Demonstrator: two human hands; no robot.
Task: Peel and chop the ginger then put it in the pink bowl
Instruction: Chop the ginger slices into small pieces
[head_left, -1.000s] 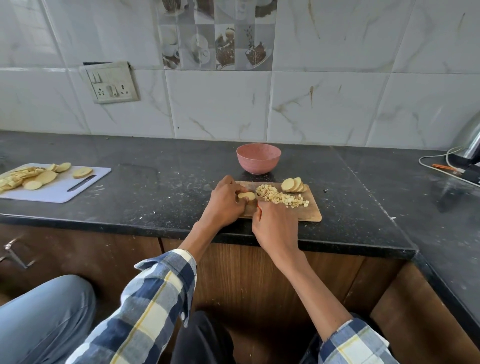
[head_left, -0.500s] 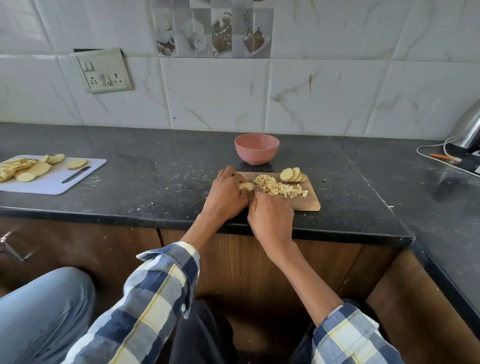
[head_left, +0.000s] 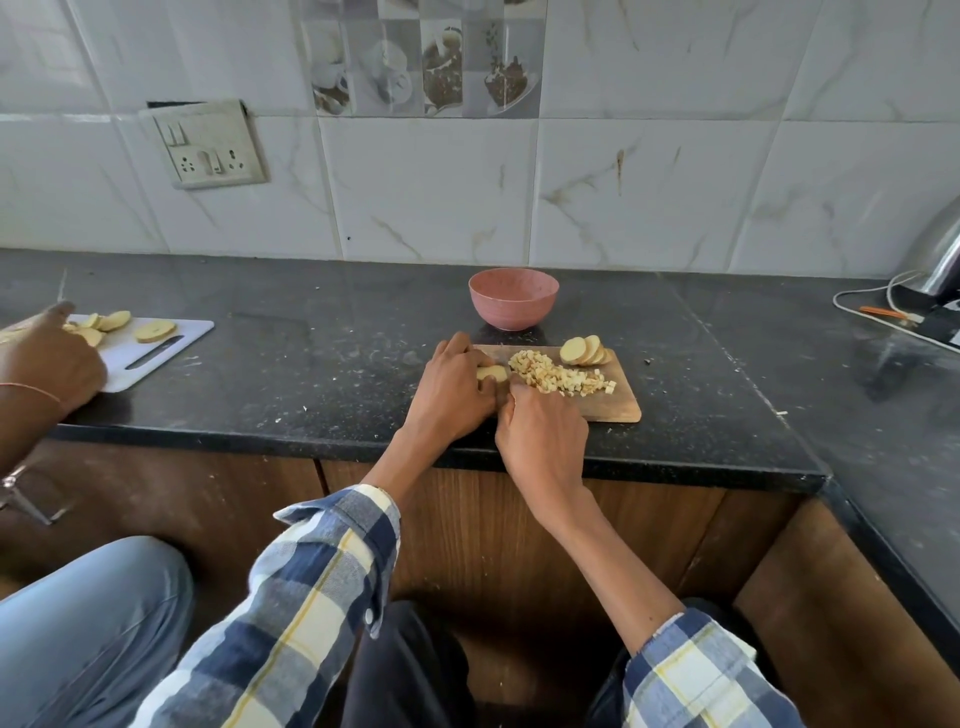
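A small wooden board (head_left: 621, 402) lies on the black counter. A pile of chopped ginger (head_left: 558, 376) covers its middle, and a few round ginger slices (head_left: 584, 351) lean together at its far right corner. My left hand (head_left: 449, 387) holds a pale ginger piece (head_left: 492, 372) down at the board's left end, fingers curled over it. My right hand (head_left: 543, 434) sits just right of it, fist curled as around a knife handle; the knife itself is hidden. The pink bowl (head_left: 513, 297) stands empty just behind the board.
At far left, another person's hand (head_left: 49, 358) reaches over a white cutting board (head_left: 156, 348) with ginger slices (head_left: 155, 330). A steel kettle (head_left: 943, 260) and its white cable (head_left: 872, 312) occupy the right end. Tiled wall with a socket plate (head_left: 210, 148) stands behind.
My hands stay on the same ginger piece; the view has shifted down slightly. Another person's hand has come into view over the white board at the left.
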